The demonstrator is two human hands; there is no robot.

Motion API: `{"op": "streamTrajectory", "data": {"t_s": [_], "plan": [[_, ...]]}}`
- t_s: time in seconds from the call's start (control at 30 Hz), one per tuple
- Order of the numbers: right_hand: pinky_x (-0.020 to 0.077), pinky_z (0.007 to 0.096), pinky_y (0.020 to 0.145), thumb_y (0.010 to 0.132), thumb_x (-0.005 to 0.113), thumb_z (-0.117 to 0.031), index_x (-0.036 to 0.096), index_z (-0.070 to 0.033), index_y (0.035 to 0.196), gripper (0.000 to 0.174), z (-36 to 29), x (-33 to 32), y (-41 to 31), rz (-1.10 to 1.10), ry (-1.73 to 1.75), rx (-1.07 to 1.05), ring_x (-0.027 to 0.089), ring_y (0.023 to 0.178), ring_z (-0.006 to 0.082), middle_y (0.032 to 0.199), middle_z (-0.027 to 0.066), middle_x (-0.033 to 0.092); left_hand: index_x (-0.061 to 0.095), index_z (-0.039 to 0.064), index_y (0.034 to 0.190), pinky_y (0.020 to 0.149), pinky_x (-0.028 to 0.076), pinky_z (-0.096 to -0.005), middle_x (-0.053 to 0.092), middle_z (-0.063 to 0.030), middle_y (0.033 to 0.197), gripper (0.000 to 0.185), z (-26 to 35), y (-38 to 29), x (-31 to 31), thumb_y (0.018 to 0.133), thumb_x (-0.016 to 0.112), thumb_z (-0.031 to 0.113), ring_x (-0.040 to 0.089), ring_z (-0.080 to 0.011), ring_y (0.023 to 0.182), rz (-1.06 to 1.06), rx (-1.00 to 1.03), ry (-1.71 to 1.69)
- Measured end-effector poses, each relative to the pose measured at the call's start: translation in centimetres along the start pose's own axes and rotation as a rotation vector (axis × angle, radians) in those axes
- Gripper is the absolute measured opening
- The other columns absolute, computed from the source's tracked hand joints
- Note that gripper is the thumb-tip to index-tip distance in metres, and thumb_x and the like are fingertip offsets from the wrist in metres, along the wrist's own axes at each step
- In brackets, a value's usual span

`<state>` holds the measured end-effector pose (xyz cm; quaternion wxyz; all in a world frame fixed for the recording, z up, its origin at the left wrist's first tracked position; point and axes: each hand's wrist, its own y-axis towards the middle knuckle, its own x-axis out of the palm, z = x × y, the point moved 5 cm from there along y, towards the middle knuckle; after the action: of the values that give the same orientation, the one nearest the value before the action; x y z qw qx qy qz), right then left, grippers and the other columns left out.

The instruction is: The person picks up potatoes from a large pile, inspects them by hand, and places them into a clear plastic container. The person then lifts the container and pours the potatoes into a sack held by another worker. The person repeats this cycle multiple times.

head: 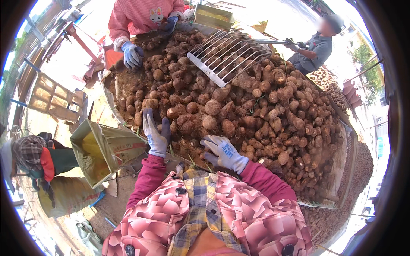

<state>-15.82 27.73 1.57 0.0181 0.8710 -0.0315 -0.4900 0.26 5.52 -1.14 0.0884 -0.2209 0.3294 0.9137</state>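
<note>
A broad heap of brown, hairy taro corms [209, 107] covers the sorting table in front of me. My left hand [156, 134], in a pale glove with darker fingertips, rests at the heap's near left edge. Its thumb stands away from the fingers, with no corm between them. Closer to my body, my right hand [225, 152] lies palm down over the near edge, fingers bent and thumb apart. Nothing shows in its grasp, though the palm side is hidden. Loose soil [182, 145] lies between the two hands.
Across the table a person's gloved hand [132, 55] touches the corms. Another person [312, 48] holds a long-handled metal fork [229, 54] whose tines lie over the heap. An open woven sack [96, 153] stands at my left, near a stooping person [35, 160].
</note>
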Motion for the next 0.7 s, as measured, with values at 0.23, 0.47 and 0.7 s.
{"op": "streamTrajectory", "data": {"t_s": [0.23, 0.47, 0.7], "plan": [[0.0346, 0.0511, 0.116, 0.093, 0.067, -0.039, 0.053, -0.018, 0.148, 0.061, 1.6, 1.2, -0.4, 0.076, -0.305, -0.05, 0.052, 0.134, 0.032, 0.15, 0.0106, 0.054, 0.049, 0.001, 0.148, 0.112, 0.038, -0.0486, 0.055, -0.0199, 0.147, 0.061, -0.4, -1.0, 0.3, 0.095, 0.072, 0.02, 0.05, -0.0389, 0.136, -0.121, -0.039, 0.128], [0.0444, 0.0489, 0.104, 0.091, 0.072, -0.031, 0.066, -0.012, 0.13, 0.044, 5.1, -6.9, 4.8, 0.487, -0.279, 0.019, 0.06, 0.12, 0.0332, 0.134, 0.0115, 0.063, 0.06, 0.0, 0.134, 0.103, 0.047, -0.0475, 0.065, -0.0188, 0.131, 0.045, -0.8, -0.6, 0.5, 0.095, 0.07, 0.019, 0.061, -0.0388, 0.121, -0.089, -0.039, 0.099], [0.0424, 0.0503, 0.109, 0.093, 0.068, -0.034, 0.056, -0.012, 0.143, 0.056, 9.7, -6.7, 18.2, 0.108, -0.301, -0.031, 0.056, 0.131, 0.0371, 0.143, 0.0162, 0.058, 0.062, 0.002, 0.133, 0.108, 0.045, -0.0491, 0.068, -0.019, 0.129, 0.044, -1.8, -1.2, 1.0, 0.095, 0.07, 0.023, 0.062, -0.0401, 0.121, -0.139, -0.076, 0.146]]}}
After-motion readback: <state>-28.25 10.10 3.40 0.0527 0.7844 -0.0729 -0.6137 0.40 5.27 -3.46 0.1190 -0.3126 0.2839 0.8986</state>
